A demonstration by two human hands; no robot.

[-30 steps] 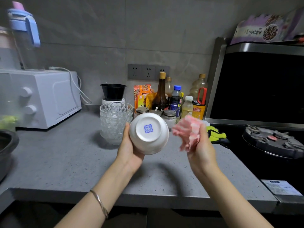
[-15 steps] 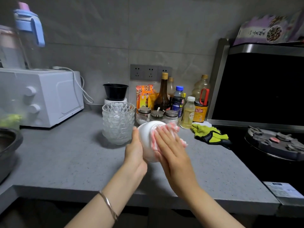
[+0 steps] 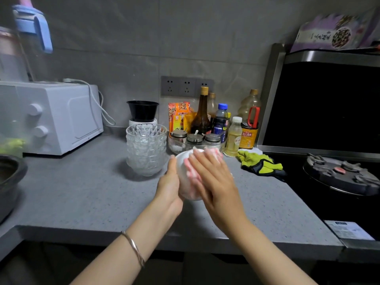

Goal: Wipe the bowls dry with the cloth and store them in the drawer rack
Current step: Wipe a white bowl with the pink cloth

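A white bowl (image 3: 183, 170) is held on its side above the grey counter, its base turned towards me. My left hand (image 3: 169, 183) grips its left rim. My right hand (image 3: 213, 182) presses a pink cloth (image 3: 190, 171) flat against the bowl's underside, fingers spread over it. Most of the bowl is hidden behind the right hand. A stack of several clear glass bowls (image 3: 146, 148) stands on the counter just left of the hands. No drawer rack is in view.
A white microwave (image 3: 51, 117) sits at the back left, a dark pot (image 3: 9, 177) at the left edge. Bottles and spice jars (image 3: 213, 128) crowd the back wall. Yellow-green gloves (image 3: 260, 164) lie beside the black stove (image 3: 339, 175) on the right.
A second ago my right hand held the cloth apart from the bowl, whose base showed. The cloth then came onto the base and stays pressed there.
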